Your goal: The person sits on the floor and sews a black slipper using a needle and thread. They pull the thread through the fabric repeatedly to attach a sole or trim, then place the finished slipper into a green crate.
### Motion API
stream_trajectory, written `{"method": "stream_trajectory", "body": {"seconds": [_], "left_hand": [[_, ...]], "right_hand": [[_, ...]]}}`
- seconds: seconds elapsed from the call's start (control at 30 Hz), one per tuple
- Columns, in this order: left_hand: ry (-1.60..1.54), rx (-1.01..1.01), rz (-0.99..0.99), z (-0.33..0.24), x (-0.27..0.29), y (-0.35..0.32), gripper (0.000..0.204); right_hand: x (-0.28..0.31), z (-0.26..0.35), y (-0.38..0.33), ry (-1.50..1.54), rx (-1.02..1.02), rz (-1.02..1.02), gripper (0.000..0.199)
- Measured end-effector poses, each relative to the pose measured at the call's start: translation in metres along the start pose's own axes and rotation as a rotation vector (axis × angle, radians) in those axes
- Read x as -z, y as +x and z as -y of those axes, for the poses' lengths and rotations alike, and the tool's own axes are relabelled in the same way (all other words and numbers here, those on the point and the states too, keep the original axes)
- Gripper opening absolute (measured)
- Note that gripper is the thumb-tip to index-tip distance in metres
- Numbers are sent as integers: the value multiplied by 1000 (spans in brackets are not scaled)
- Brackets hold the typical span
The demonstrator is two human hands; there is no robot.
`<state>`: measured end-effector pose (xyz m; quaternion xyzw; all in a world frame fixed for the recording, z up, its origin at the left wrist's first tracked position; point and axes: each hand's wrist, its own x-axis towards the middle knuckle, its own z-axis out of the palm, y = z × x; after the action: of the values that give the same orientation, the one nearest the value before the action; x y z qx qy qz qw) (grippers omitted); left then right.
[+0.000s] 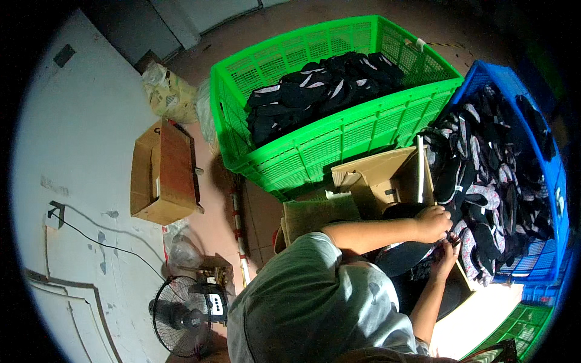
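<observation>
My left hand [433, 224] reaches in from the left, its fingers closed at the end of a black slipper [405, 257] with a pale patterned lining. Just below it, my right hand [446, 257] pinches the same end, and the two hands nearly touch. Shadow and my fingers hide the exact grip. More black slippers with floral insoles [484, 196] lie heaped close beyond my hands, in a blue crate [560, 199] on the right. An opened cardboard box [387, 172] stands just past my left forearm.
A large green mesh crate [345, 136] holding a pile of black slippers [321, 91] stands ahead. At left are an empty-looking cardboard box [163, 172], a stuffed plastic bag [169, 94] and a fan [181, 314] with its cord along the white wall [85, 151]. A striped pole [239, 236] lies between.
</observation>
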<state>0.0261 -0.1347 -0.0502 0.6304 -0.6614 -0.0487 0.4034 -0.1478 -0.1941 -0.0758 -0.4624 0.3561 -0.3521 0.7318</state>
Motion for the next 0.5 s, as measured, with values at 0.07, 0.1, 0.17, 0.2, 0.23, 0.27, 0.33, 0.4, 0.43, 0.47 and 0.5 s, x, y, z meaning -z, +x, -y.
{"method": "stream_trajectory", "body": {"seconds": [0.07,0.1,0.17,0.2,0.23,0.27,0.33,0.4,0.43,0.47,0.5], "left_hand": [[36,-13,2,-1,-2,2,20],[55,-14,5,0,-4,2,20],[64,-22,2,3,-7,2,20],[64,-26,2,2,-8,2,20],[76,-23,3,1,-10,2,19],[89,-18,4,0,-11,3,18],[111,-37,11,-4,-15,4,16],[144,-64,17,-3,-20,4,15],[142,-57,13,-2,-22,3,14],[141,-48,9,-1,-24,3,14],[137,-44,-1,-1,-25,3,14]], "right_hand": [[9,-7,6,30,45,24,30],[5,-6,5,46,62,38,30],[0,-3,1,44,29,19,30],[-2,1,-3,40,12,5,30],[6,0,-1,-2,0,51,30],[6,0,-1,-3,8,51,30],[12,-1,-2,-10,22,43,30],[11,-4,-2,7,36,3,29],[11,-2,-4,-9,12,-3,29],[9,-2,-4,-25,-11,-8,29],[8,-4,-4,-5,-8,3,30]]}}
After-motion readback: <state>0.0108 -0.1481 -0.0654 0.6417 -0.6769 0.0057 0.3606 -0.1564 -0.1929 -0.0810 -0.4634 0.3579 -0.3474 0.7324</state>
